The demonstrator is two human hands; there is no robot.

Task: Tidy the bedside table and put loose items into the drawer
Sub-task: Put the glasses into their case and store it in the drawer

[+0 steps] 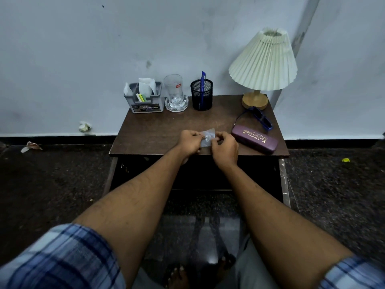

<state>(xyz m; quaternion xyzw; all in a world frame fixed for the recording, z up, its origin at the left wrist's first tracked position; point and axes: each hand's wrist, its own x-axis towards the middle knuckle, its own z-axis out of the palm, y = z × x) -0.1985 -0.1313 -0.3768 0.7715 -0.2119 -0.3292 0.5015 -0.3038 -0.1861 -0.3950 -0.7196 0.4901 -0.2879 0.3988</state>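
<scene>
- The left hand [188, 142] and right hand [225, 150] meet at the centre of the frame, both pinching one small clear packet [207, 137] just over the front of the counter [158, 130]. Something small and round seems to sit inside it; I cannot tell what.
- The packet looks thin and slick, so it could slide out of the fingertips, or its contents could spill if the hands pull it open. Anything dropped would likely fall to the dark floor [62, 184], where it would be hard to find.
- The drawer front [198, 174] below the counter edge is in deep shadow; I cannot tell if it is open. Both hands are busy, so one must let go to work it, leaving the packet in a weaker grip.
- Right of the hands lies the purple case [254, 139], and beyond it the blue glasses [257, 117] rest against the lamp [263, 63] base. A careless reach there could nudge the lamp or scratch the lenses.
- Along the far edge, upper middle of the frame, stand the grey caddy [144, 99], the glass [176, 93] on its coaster and the mesh cup [201, 94] with a blue pen [202, 86]. The glass looks tallest and easiest to tip with a sweeping forearm.
</scene>
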